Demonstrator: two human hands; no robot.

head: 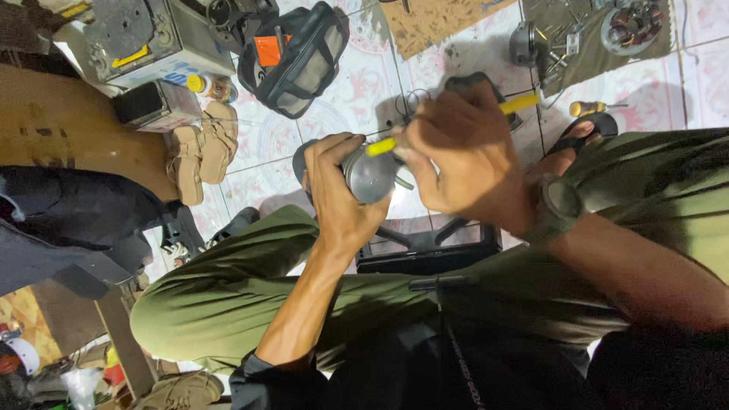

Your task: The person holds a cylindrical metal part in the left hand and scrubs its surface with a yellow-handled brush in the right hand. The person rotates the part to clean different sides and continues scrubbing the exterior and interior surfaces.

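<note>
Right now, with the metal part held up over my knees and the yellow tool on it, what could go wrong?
The left hand alone grips the round metal part in the air; it could slip and drop onto the tiled floor. The right hand works a yellow-handled tool close to the left thumb, so a slip might jab the fingers. Loose parts on the cloth lie near the sandalled foot.

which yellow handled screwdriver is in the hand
The one crossing the grey metal part, held by the right hand; the other screwdriver lies untouched on the tiled floor.

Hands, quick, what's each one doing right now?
Left hand: closed around a round metal part.
Right hand: closed on a yellow-handled tool.
</note>
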